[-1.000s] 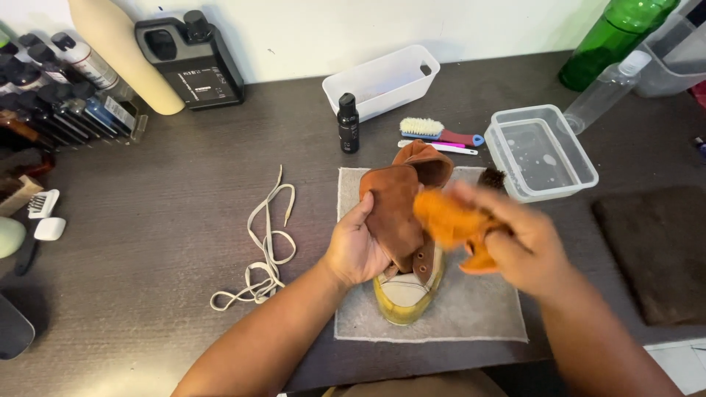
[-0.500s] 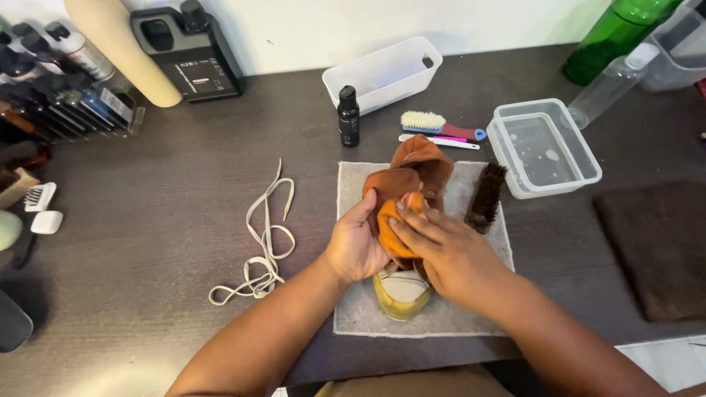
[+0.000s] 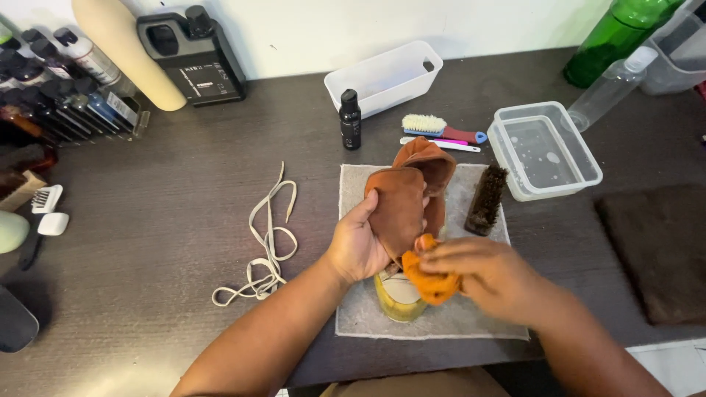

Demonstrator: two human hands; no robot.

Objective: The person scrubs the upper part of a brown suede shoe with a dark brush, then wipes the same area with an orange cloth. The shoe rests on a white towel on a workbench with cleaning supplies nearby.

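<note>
A brown suede boot [image 3: 409,202] stood on a grey towel [image 3: 471,316] at table centre. The left hand [image 3: 358,246] was clamped on its side; the right hand [image 3: 491,279], at five o'clock of the boot, pinched an orange cloth [image 3: 429,281]. A dark brush [image 3: 487,198] lay at three o'clock; a wide wipe risked knocking it.

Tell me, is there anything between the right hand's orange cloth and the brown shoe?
Nothing visible does. The right hand presses the orange cloth straight against the brown shoe, near its yellowish toe. The left hand grips the shoe's other side, clear of the cloth.
</note>
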